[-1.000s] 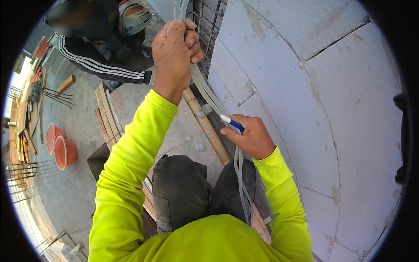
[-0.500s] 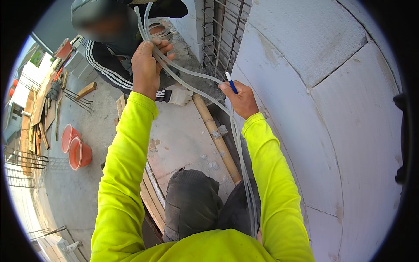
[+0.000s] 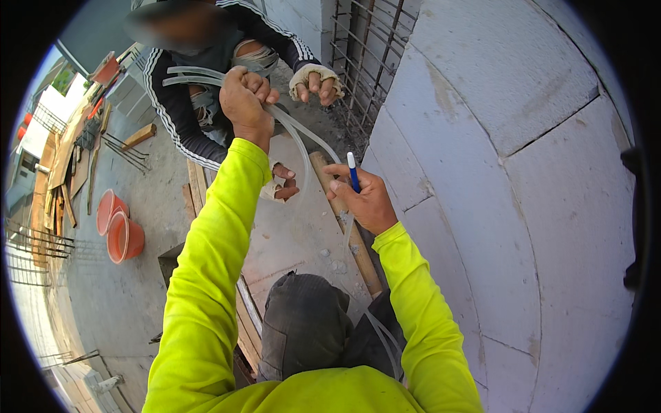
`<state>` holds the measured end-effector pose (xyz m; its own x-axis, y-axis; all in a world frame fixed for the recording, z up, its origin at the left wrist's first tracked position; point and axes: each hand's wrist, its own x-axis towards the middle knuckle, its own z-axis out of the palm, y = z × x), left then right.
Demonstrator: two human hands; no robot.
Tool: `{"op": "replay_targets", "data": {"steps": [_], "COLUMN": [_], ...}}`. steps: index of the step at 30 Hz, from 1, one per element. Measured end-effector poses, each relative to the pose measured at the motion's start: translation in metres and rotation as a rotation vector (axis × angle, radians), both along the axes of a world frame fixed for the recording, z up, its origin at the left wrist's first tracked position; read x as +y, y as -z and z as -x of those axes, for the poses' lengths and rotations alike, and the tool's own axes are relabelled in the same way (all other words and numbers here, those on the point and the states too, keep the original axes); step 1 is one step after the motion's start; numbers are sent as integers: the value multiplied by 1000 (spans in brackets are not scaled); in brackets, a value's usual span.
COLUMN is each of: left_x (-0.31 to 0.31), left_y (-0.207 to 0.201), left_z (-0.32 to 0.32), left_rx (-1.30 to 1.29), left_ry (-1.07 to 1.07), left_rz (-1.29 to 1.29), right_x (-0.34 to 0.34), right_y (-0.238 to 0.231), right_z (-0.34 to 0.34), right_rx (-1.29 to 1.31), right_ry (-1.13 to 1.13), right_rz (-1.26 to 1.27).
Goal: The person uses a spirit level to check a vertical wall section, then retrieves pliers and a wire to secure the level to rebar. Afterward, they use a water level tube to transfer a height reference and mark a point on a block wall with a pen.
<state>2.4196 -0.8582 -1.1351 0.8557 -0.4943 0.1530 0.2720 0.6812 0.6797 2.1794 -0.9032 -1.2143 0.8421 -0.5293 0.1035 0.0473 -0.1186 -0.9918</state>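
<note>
My left hand (image 3: 249,103), raised at the upper middle, is closed around a bundle of clear plastic tubing (image 3: 296,134). The cut ends stick out to the left of my fist, while loops hang down on its right. Lower and to the right, my right hand (image 3: 365,199) grips a blue marker pen (image 3: 353,173) with its white end up. The tubing passes beside its fingertips; whether they also touch it, I cannot tell. Farther down, more tubing (image 3: 385,337) lies by my dark-trousered leg.
A co-worker (image 3: 193,76) crouches opposite, with one fingerless-gloved hand (image 3: 317,86) by the exposed rebar (image 3: 372,48). A pale block wall (image 3: 475,199) rises close on my right. A wooden pole (image 3: 361,258) lies along its foot. Orange buckets (image 3: 125,239) stand at left.
My left hand has swung the tubing ends from pointing up to pointing left. My right hand has moved lower. The co-worker's hands have shifted, one lifting toward the rebar.
</note>
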Motion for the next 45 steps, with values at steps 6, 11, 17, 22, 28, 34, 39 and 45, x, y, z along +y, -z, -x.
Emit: {"op": "replay_targets", "data": {"steps": [6,11,17,22,28,34,39,45], "left_x": [5,-6,-50,-71,-76,-79,-45,70], "left_y": [6,25,35,27,22,18,12,-38], "left_z": [-6,-14,-13,0,0,-32,30,269], "left_rx": [-395,-592,-805,-968,-1066,-1032,-936,-685], "left_ry": [8,-87,-454,-638,-647,-509,-630,1202], "left_rz": [-245,-347,-419,-664,-752,-927,-815,-23], "right_x": [-12,-16,7,27,43,47,52,61], "right_y": [-12,-47,-99,-122,-132,-145,-141,-153], "right_z": [32,99,164,187,199,206,224,244], "right_rx": [-126,-185,-392,-532,-671,-705,-799,-693], "right_ry": [604,892,1215,1314,1243,1165,1105,952], "right_rz": [405,626,451,327,268,215,194,248]}}
